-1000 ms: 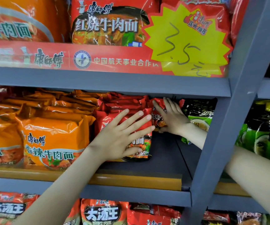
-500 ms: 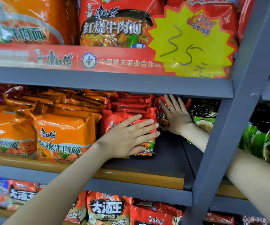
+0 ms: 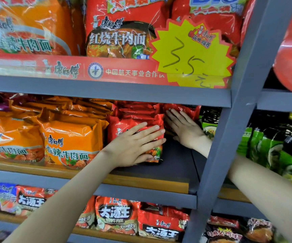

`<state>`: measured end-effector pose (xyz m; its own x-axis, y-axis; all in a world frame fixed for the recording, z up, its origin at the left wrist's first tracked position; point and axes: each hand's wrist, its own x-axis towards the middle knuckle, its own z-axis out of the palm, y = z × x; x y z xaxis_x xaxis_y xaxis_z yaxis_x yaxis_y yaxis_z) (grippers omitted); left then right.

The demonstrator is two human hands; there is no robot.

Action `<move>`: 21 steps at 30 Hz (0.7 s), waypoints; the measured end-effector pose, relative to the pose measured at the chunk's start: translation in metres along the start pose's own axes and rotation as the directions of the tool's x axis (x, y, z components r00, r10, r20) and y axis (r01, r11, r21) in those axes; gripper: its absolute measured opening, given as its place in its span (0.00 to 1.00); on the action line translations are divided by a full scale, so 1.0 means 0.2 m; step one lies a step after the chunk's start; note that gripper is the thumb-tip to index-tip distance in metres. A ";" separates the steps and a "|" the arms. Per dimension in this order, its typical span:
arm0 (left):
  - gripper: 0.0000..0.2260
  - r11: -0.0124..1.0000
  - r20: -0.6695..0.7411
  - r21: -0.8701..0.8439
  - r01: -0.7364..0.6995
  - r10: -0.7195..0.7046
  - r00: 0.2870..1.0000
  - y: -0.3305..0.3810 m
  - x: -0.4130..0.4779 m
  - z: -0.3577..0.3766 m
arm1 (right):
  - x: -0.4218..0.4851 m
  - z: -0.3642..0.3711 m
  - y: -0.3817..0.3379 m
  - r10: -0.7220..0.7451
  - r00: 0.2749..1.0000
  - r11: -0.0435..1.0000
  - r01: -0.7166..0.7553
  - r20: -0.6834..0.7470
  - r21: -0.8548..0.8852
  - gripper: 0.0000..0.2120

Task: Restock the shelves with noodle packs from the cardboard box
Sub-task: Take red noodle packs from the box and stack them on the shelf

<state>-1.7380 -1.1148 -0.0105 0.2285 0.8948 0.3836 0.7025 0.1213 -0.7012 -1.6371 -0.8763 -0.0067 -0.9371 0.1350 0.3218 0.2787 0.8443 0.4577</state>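
- Fingers (image 3: 150, 130) of the left hand (image 3: 133, 146) lie flat and spread against the face of the front red noodle pack (image 3: 138, 123); nothing gripped, only pressed upright.
- Right hand (image 3: 185, 130) is likewise open, palm on a second red pack (image 3: 182, 109) set further back, just beside the green-and-black packs (image 3: 210, 123).
- Red row stands on the middle shelf (image 3: 173, 165), touching the orange packs (image 3: 71, 141) on its left. Cardboard box not in view.
- Risk: bare shelf in front and to the right of the red row. If either palm lifts, the upright packs have no neighbour to lean on and will likely tip forward.
- Risk: glossy film; sideways push may slide the front pack off the lip.
- Risk: hard pressing could crush the noodles inside.
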 end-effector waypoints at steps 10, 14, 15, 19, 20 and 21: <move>0.22 0.951 0.080 -0.245 0.190 -0.176 0.981 0.11 0.00 -0.18 | -0.47 -0.04 0.11 0.032 0.949 0.924 -0.147 0.313 0.352 0.42; 0.22 0.877 0.202 -0.329 0.350 -0.296 0.933 0.20 0.01 -0.30 | -0.66 -0.38 0.03 0.109 0.948 0.865 -0.239 0.300 0.441 0.22; 0.22 0.861 0.216 -0.341 0.377 -0.318 0.923 0.23 0.02 -0.33 | -0.73 -0.42 0.02 0.194 0.933 0.866 -0.308 0.304 0.393 0.20; 0.19 0.788 0.223 -0.427 0.443 -0.384 0.896 0.36 -0.01 -0.47 | -0.91 -0.47 -0.04 0.400 0.893 0.784 -0.450 0.205 0.428 0.21; 0.20 0.774 0.215 -0.448 0.447 -0.392 0.894 0.39 -0.02 -0.51 | -0.95 -0.49 -0.06 0.462 0.871 0.744 -0.483 0.167 0.462 0.20; 0.20 0.760 0.207 -0.470 0.449 -0.399 0.893 0.43 -0.04 -0.55 | -0.99 -0.51 -0.09 0.516 0.847 0.713 -0.508 0.128 0.484 0.18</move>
<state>-1.6061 -1.1580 -0.0074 -0.2158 0.8398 0.4982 0.9532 0.2918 -0.0789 -1.4344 -0.9709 0.0059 -0.6769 0.6165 0.4022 0.5728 0.7843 -0.2382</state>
